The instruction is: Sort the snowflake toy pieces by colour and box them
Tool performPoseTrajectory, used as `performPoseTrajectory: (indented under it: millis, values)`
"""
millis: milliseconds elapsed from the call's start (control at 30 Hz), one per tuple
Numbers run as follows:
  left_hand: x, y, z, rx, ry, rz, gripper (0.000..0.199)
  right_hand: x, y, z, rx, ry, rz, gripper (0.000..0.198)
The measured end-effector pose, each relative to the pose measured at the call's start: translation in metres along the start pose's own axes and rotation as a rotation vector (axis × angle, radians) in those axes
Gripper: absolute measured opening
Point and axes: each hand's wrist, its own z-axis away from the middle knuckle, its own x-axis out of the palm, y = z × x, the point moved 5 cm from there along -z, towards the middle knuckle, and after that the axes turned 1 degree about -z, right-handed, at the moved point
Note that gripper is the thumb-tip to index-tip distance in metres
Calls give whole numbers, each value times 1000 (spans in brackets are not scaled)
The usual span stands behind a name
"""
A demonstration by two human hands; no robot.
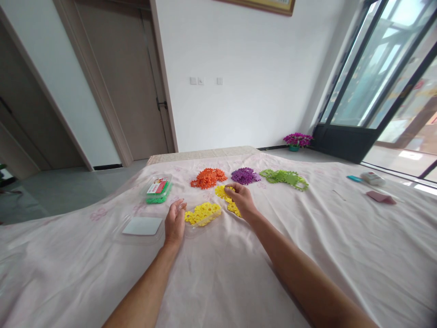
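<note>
My left hand (174,224) grips the left edge of a clear plastic box (210,219). Inside the box is a heap of yellow flower-shaped plastic pieces (204,210). Just right of it, my right hand (243,200) pinches a yellow flower-shaped piece (221,191) between thumb and fingers. More yellow pieces (233,208) show under that hand, partly hidden by it. Left of my left hand lies a clear lid (118,230) with a white card (142,226) on it.
Behind the hands are piles of orange pieces (208,177), purple pieces (245,175) and light green pieces (286,178). A labelled box (159,189) of green pieces stands at the left. A pink cloth (381,197), blue item (354,178) and white object (373,178) lie at the right.
</note>
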Motion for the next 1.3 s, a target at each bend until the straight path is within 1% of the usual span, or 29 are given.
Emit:
performPoseTrajectory:
  millis: [67, 133, 167, 233, 300, 367, 400, 467, 533, 633, 733, 867, 1067, 1133, 1200, 1300]
  values:
    - [0, 0, -1, 7, 0, -1, 36, 13, 1, 3, 36, -99, -26, 35]
    - [0, -1, -1, 14, 4, -6, 36, 17, 4, 3, 38, -156, -20, 36]
    - [0, -2, -1, 16, 3, -7, 36, 16, 6, 2, 33, -151, -2, 36]
    - [0, -4, -1, 16, -5, 1, 35, 5, 10, -3, 12, -91, 95, 33]
    - [1, -5, -1, 15, -12, 19, 35, -11, 13, -7, -18, -23, 313, 29]
    - [1, -6, -1, 6, -16, 35, 36, -23, 13, -9, -48, 1, 617, 29]
    - [1, -6, -1, 0, -17, 41, 36, -26, 13, -8, -59, -10, 769, 29]
    - [1, -5, 0, -15, -19, 52, 37, -27, 12, -5, -73, -74, 1024, 32]
    - [2, -4, 1, -29, -20, 62, 37, -24, 11, 0, -86, -144, 1194, 35]
    - [2, -2, 2, -45, -22, 82, 37, -19, 10, 5, -108, -201, 1311, 30]
    - [2, -1, 3, -48, -23, 87, 37, -17, 10, 5, -152, -216, 1328, 25]
    - [2, 1, 3, -50, -8, 84, 37, -16, 9, 3, -216, -200, 1330, 29]
    - [2, -3, 1, -39, -19, 81, 38, -24, 4, 1, -188, -73, 1327, 32]
    - [2, -4, 1, -31, -17, 70, 37, -28, 2, 0, -180, -15, 1251, 32]
    - [2, -3, 1, -24, -16, 59, 37, -28, 0, 0, -197, 28, 1118, 32]
    - [1, -1, 1, -15, -16, 45, 38, -20, -5, 1, -277, 38, 872, 35]
